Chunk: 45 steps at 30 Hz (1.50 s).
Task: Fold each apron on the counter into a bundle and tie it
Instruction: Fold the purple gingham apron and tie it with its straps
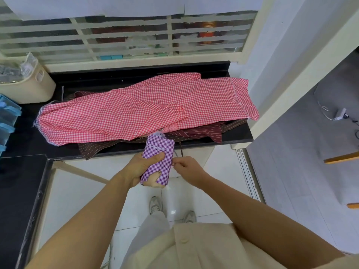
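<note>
- left hand (142, 168) grips rolled purple gingham apron bundle (160, 162), held in the air just off front edge of desk (93, 82)
- right hand (187, 166) pinches thin tie string (175, 153) right beside bundle
- red gingham apron (145, 109) spread on desk, over brown striped apron (196, 133)
- beige bin (29, 88) far left on desk

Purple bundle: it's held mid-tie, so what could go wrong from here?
1. The left hand grips the bundle off the counter edge; a loosened grip could let it unroll or drop.
2. The right hand pinches a thin tie beside a brown strap hanging from the counter; it might catch the strap and drag the brown apron off.
</note>
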Each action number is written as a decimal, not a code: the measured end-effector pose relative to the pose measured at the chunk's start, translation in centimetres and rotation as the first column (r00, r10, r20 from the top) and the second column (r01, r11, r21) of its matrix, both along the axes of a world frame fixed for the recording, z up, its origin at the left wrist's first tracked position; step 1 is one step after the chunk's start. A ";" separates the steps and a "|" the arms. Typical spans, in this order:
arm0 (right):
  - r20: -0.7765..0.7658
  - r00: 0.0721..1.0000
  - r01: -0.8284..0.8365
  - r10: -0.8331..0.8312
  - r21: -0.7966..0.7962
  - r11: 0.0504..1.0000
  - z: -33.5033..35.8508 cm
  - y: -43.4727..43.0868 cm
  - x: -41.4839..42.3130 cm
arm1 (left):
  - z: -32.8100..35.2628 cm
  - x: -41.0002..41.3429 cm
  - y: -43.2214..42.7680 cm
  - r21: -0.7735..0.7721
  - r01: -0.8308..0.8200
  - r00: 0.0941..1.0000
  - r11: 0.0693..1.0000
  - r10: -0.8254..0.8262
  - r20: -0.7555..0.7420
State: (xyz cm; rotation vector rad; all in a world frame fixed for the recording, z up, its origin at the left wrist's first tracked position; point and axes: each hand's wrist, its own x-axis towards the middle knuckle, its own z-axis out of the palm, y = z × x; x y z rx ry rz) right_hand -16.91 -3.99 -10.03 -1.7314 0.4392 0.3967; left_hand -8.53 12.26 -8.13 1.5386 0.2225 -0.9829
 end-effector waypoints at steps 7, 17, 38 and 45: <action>-0.009 1.000 0.030 -0.029 0.201 0.979 1.5 -0.5 1.2 | 0.5 0.2 -1.9 0.021 -0.028 0.990 0.999 0.024 0.138; -0.135 0.989 0.132 -0.060 0.627 0.767 1.7 -3.6 0.5 | 0.6 2.1 -3.5 0.059 -0.214 0.913 0.975 0.178 0.367; -0.071 0.994 0.092 -0.088 0.055 0.994 1.2 -7.6 3.1 | 1.1 1.6 -2.6 0.739 0.279 -0.215 0.614 -0.710 0.671; -0.195 0.860 -0.510 0.472 -0.365 0.779 1.0 -5.7 3.5 | 3.4 2.4 -6.4 0.827 0.385 -0.416 0.409 -0.723 0.552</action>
